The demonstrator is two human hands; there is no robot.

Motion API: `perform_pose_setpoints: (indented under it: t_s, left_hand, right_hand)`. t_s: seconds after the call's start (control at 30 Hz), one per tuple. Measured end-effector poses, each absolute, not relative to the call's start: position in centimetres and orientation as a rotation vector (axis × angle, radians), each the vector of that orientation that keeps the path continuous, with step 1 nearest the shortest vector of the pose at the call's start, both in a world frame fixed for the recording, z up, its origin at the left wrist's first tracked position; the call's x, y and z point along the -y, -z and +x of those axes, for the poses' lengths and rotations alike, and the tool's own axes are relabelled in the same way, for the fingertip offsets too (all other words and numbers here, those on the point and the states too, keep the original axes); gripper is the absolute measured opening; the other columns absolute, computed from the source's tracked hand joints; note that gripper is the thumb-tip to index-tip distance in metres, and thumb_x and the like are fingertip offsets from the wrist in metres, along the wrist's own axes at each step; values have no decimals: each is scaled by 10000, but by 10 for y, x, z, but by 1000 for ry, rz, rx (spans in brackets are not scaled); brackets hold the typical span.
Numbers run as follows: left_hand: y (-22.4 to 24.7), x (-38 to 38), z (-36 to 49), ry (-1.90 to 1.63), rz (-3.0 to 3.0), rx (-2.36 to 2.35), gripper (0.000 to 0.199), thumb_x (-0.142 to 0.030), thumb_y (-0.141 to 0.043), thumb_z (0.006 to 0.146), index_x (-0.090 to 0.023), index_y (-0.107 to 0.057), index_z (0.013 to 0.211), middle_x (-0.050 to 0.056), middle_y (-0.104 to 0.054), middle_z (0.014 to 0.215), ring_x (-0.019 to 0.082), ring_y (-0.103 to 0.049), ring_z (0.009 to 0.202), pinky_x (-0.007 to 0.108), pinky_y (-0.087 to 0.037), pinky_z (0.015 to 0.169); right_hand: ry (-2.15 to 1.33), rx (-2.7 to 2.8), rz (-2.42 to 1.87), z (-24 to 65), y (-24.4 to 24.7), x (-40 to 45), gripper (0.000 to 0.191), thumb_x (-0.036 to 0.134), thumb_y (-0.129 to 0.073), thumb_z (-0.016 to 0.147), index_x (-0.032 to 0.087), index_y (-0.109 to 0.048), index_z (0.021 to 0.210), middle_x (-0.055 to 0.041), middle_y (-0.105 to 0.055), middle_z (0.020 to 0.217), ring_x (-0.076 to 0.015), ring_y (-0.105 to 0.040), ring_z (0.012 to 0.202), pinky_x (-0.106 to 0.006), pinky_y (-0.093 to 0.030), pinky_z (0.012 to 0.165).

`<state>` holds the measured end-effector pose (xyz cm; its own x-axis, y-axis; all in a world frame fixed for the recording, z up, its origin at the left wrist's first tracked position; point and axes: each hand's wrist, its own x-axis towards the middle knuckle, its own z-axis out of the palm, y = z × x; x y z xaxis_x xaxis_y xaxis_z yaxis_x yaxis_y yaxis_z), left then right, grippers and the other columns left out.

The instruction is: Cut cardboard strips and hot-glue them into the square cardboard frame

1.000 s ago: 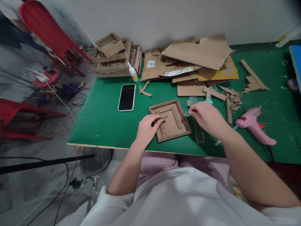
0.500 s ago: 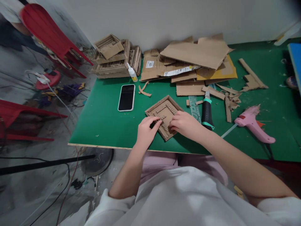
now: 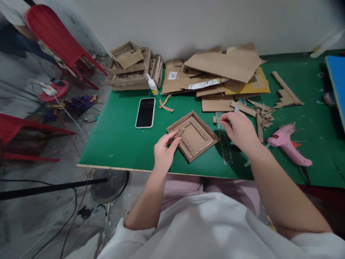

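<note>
A square cardboard frame (image 3: 202,152) lies turned cornerwise on the green table, with thin corrugated strips (image 3: 198,130) along parts of its inside. My left hand (image 3: 165,150) is at its left corner, thumb and forefinger pinching a small corrugated cardboard strip (image 3: 180,133). To the right, my right hand (image 3: 239,128) closes its fingertips at the upper part of a clear ruler (image 3: 226,149). A small cardboard scrap (image 3: 215,119) sits beside those fingertips. Most of the utility knife is hidden under my right hand; its blade tip (image 3: 236,109) shows.
A phone (image 3: 145,113), a glue bottle (image 3: 152,85) and stacked cardboard frames (image 3: 129,81) are at the left. Cardboard sheets (image 3: 221,64) lie along the wall. A pink glue gun (image 3: 289,144) rests at right, near cardboard scraps (image 3: 265,117). Someone sits by a red chair (image 3: 50,36).
My right hand has left the frame's right side and moved right to the ruler, covering the utility knife. My left hand has shifted slightly left, still at the frame.
</note>
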<state>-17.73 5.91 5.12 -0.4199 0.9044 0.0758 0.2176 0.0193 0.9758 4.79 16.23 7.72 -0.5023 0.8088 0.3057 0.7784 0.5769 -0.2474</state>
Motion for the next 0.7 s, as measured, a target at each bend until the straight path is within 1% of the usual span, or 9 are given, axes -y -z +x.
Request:
perform_pose_setpoints:
  t_s: [0.07,0.13,0.2,0.27,0.33,0.47,0.53,0.63,0.7]
  left_hand:
    - [-53,-58,-174,-1509,859,-1490,298,-325,-663,702,-188,-647,966,42,-675,908,129,-611,787,261,-481,724]
    - [-56,-56,-168,-1521,594,-1271,293,-313,-711,650,-166,-646,895,30,-681,828,104,-615,703,224,-488,667]
    - [-60,-53,-163,-1471,411,-1086,265,-277,-743,618,-143,-633,819,22,-675,770,82,-612,649,189,-495,632]
    - [-63,-49,-158,-1408,297,-962,228,-239,-736,636,-132,-618,799,23,-670,758,72,-617,642,161,-503,618]
    - [-65,-46,-154,-1359,226,-879,177,-213,-702,683,-132,-609,808,23,-667,758,70,-625,652,143,-511,606]
    - [-67,-42,-149,-1278,207,-778,112,-196,-624,762,-139,-602,855,37,-672,809,91,-648,711,145,-527,599]
    - [-69,-41,-146,-1243,229,-762,117,-215,-590,791,-143,-599,883,44,-673,830,106,-654,736,155,-533,599]
    - [-72,-41,-140,-1216,258,-747,171,-229,-563,811,-149,-590,961,44,-671,829,112,-655,743,164,-536,606]
    - [-73,-40,-137,-1199,264,-736,194,-220,-566,807,-150,-588,987,44,-670,826,111,-654,739,166,-534,611]
  right_hand:
    - [-184,2392,-1337,62,-76,-161,218,236,-386,869,191,-553,1002,-74,-641,914,-201,-541,873,-294,-396,756]
    - [-182,2358,-1383,79,-76,-156,250,274,-415,861,215,-543,1067,-64,-662,887,-199,-562,862,-294,-404,774]
    - [-100,2245,-1509,104,-77,-149,265,326,-408,862,230,-572,1047,-80,-670,852,-210,-570,852,-302,-409,778]
    - [65,2108,-1686,139,-77,-140,275,329,-424,845,244,-588,1049,-97,-663,935,-231,-563,885,-318,-417,751]
    - [141,2075,-1870,180,-73,-130,306,378,-503,793,235,-590,1049,-126,-661,927,-271,-572,881,-359,-418,739]
    - [-165,2178,-2238,246,-52,-111,596,591,-564,666,215,-544,1128,-199,-600,1072,-316,-578,877,-389,-448,693]
    - [-146,2198,-2270,258,-42,-106,683,637,-558,635,209,-512,1166,-216,-580,1085,-327,-568,891,-391,-450,695]
    - [55,2218,-2205,257,-32,-108,597,639,-498,679,216,-533,1099,-210,-587,951,-326,-567,824,-403,-443,653]
    - [107,2235,-2137,252,-28,-115,466,616,-447,723,234,-553,968,-163,-575,782,-307,-561,681,-401,-419,550]
